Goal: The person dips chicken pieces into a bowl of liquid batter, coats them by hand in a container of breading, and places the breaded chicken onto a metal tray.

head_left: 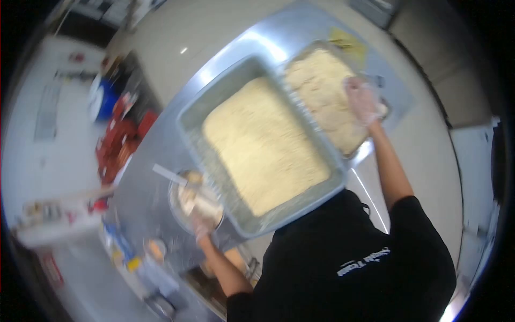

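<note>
A large grey tub (339,180) holds pale yellow crumbs or flour (263,145) in the middle of the view. To its right lies a metal tray with flat pale pieces (319,88) coated in the same crumbs. My right hand (362,101), in a clear glove, is over the right side of this tray; its fingers are blurred. My left hand (201,225), also gloved, is at the lower edge of a round bowl with pale contents (189,201), left of the tub. A white-handled utensil (170,175) leans across the bowl. The left fingers are smeared by motion.
All this stands on a steel table (150,188). A yellow cloth (348,44) lies beyond the tray. Near the table's left side are a small round container (156,249) and blue-and-yellow packaging (120,244). Red items (119,142) and a blue-and-white tub (103,100) are farther left.
</note>
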`<action>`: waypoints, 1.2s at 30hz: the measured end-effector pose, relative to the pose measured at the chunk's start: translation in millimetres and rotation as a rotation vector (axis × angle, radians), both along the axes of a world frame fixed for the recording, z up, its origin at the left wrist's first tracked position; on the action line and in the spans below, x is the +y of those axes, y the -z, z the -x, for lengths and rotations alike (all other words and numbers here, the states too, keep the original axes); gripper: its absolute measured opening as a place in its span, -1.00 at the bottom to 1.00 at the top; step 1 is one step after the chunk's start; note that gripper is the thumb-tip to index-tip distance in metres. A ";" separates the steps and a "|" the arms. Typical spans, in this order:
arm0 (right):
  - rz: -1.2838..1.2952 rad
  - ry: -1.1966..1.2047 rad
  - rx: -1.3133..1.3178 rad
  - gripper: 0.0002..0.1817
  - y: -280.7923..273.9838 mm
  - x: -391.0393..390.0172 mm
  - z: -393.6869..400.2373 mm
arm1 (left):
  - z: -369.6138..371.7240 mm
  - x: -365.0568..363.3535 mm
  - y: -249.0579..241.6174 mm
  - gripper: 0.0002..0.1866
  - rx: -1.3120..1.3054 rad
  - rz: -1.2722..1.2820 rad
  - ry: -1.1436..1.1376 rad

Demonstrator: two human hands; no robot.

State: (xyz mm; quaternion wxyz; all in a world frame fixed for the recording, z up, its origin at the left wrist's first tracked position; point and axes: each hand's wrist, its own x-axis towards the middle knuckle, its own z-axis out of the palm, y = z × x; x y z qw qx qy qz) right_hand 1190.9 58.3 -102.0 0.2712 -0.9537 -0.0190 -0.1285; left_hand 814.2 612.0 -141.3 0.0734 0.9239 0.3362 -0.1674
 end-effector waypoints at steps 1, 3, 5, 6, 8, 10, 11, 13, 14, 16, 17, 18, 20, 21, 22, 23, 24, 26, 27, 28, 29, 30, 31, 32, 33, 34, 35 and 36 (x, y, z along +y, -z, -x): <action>-0.147 -0.068 -0.031 -0.67 -40.6 23.3 14.9 | -6.7 -6.3 -10.9 -0.23 0.051 0.037 -0.038; -0.303 -0.185 -0.068 -0.71 -74.1 63.2 23.9 | -18.1 -20.9 -33.7 -0.39 -0.021 0.082 -0.014; -0.456 -0.347 -0.096 -0.75 -108.5 98.3 45.0 | -20.0 -33.6 -54.9 -0.48 0.001 0.132 -0.050; -0.525 -0.416 -0.110 -0.77 -119.5 117.4 56.9 | -22.0 -40.0 -63.3 -0.52 0.009 0.165 -0.058; -0.600 -0.582 -0.158 -0.81 -128.4 155.5 82.7 | -28.9 -44.3 -75.2 -0.53 0.102 0.237 -0.041; -0.629 -0.749 -0.153 -0.84 -128.9 185.0 99.5 | -40.6 -40.6 -78.2 -0.48 0.260 0.317 0.019; -0.622 -0.840 -0.125 -0.84 -123.7 199.3 103.5 | -42.4 -39.4 -76.4 -0.46 0.239 0.319 0.015; -0.598 -0.954 -0.036 -0.85 -111.5 219.2 108.1 | -43.3 -35.1 -73.0 -0.42 0.196 0.321 0.014; -0.581 -0.979 0.027 -0.84 -105.7 227.2 108.7 | -35.4 -20.8 -49.3 -0.38 0.143 0.301 0.096; -0.495 -1.036 0.061 -0.86 -80.7 240.3 106.6 | -22.5 -5.2 -24.7 -0.45 0.122 0.260 0.106; -0.426 -1.062 0.033 -0.87 -59.1 241.2 102.5 | -25.9 -13.4 -42.9 -0.46 0.131 0.253 0.077; -0.357 -1.072 0.009 -0.86 -43.7 241.2 100.3 | -30.9 -26.0 -67.7 -0.48 0.116 0.256 0.026; -0.247 -1.115 -0.062 -0.82 -35.5 243.6 95.2 | -37.7 -42.7 -103.7 -0.51 -0.009 0.313 -0.104; -0.193 -1.139 -0.096 -0.80 -34.1 244.7 93.6 | -30.1 -39.6 -100.6 -0.54 -0.146 0.385 -0.184; -0.222 -1.136 -0.068 -0.81 -33.6 244.3 93.6 | -22.1 -36.6 -97.5 -0.56 -0.288 0.457 -0.254; -0.252 -1.138 -0.043 -0.81 -33.4 244.9 93.3 | -14.1 -29.6 -93.6 -0.59 -0.431 0.525 -0.340; -0.283 -1.143 -0.016 -0.82 -32.7 245.0 93.5 | -9.5 -24.5 -91.0 -0.60 -0.466 0.545 -0.348; -0.239 -1.129 0.020 -0.84 -23.3 244.1 91.1 | -5.7 -11.2 -86.6 -0.60 -0.454 0.453 -0.353; -0.218 -1.124 0.033 -0.85 -24.5 245.4 90.4 | -6.8 -7.0 -85.8 -0.60 -0.452 0.405 -0.354; -0.209 -1.111 0.054 -0.86 -23.8 245.7 91.4 | -5.1 -6.2 -81.6 -0.61 -0.494 0.297 -0.352; -0.200 -1.097 0.077 -0.87 -26.0 244.1 90.8 | -4.4 -6.8 -79.0 -0.62 -0.533 0.189 -0.348; -0.190 -1.083 0.099 -0.87 -29.8 243.1 89.9 | -7.5 -9.7 -80.6 -0.63 -0.573 0.082 -0.342; -0.188 -1.086 0.122 -0.83 -30.5 242.9 89.1 | -11.7 -10.4 -83.0 -0.63 -0.679 0.343 -0.522; -0.185 -1.090 0.145 -0.78 -31.1 242.7 87.8 | -17.0 -10.2 -86.2 -0.63 -0.777 0.609 -0.700; -0.183 -1.092 0.170 -0.72 -30.7 242.6 86.7 | -22.6 -11.3 -90.9 -0.63 -0.865 0.880 -0.876; -0.193 -1.084 0.171 -0.71 -29.5 242.7 86.0 | -26.2 -11.7 -93.5 -0.62 -0.844 0.911 -0.866; -0.204 -1.075 0.171 -0.71 -28.0 242.8 84.6 | -30.1 -11.6 -95.7 -0.61 -0.822 0.941 -0.855; -0.214 -1.064 0.173 -0.70 -26.4 242.4 83.9 | -32.3 -12.0 -96.5 -0.60 -0.798 0.972 -0.843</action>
